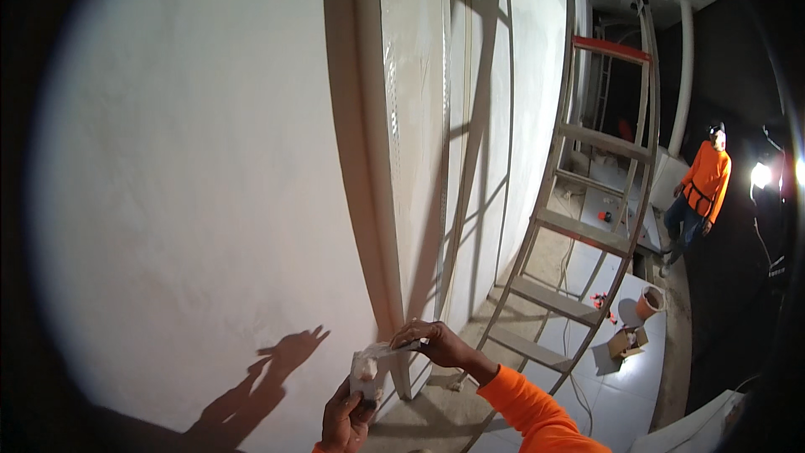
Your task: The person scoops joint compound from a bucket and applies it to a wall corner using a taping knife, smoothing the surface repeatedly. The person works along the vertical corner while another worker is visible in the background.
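Observation:
Low in the picture, my left hand (345,417) is closed around the lower part of a pale, flat rectangular tool (355,367), held upright. A lump of whitish paste (369,367) sits on its face. My right hand (432,342) comes in from the right in an orange sleeve, its fingers pinched on a thin flat blade, perhaps a putty knife (401,348). That blade meets the top of the paste; its handle is hidden by my fingers. Just beyond both hands stands the wall corner (411,268), with a perforated metal edge strip.
A tall stepladder (579,226) stands close on the right. Beyond it are a bucket (649,302), an open cardboard box (627,341), red tools (602,306) and cables on white floor tiles. A person in orange (708,176) stands farther back near a bright lamp (760,174).

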{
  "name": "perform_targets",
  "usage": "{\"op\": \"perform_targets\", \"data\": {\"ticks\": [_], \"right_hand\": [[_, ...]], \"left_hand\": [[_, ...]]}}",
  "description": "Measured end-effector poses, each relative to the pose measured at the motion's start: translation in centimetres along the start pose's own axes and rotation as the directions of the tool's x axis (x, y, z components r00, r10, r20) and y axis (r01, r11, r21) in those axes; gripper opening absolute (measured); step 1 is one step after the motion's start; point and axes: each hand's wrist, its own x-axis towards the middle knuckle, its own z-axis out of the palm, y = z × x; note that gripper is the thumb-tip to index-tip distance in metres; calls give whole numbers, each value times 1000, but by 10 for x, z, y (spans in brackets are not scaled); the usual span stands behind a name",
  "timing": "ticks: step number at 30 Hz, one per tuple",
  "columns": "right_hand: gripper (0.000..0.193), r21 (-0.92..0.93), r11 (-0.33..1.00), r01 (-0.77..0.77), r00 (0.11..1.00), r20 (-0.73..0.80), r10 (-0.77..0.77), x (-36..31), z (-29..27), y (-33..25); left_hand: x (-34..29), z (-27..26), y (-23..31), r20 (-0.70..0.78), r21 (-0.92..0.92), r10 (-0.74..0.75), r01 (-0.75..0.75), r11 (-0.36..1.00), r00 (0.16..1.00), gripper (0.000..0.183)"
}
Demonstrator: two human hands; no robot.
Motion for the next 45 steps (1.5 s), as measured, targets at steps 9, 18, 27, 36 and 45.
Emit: {"op": "perform_targets", "data": {"ticks": [9, 18, 27, 36, 45], "right_hand": [[20, -671, 723, 165, 848, -278, -452, 189, -223, -174], [29, -695, 661, 285, 854, -129, -504, 213, -299, -319], [41, -893, 422, 158, 901, 305, 309, -29, -82, -79], [40, 625, 688, -368, 793, -175, 584, -143, 11, -95], [21, 585, 801, -127, 931, -207, 299, -136, 65, -115]], "left_hand": [[-1, 35, 24, -129, 38, 117, -113, 993, 985, 38], [-78, 55, -17, -82, -2, 244, -245, 970, 966, 43], [-119, 35, -54, -114, 68, 261, -254, 965, 959, 46], [-144, 50, -55, -327, 30, 129, -127, 991, 936, 42], [-149, 21, -34, -88, -77, -61, 55, 996, 994, 44]]}}
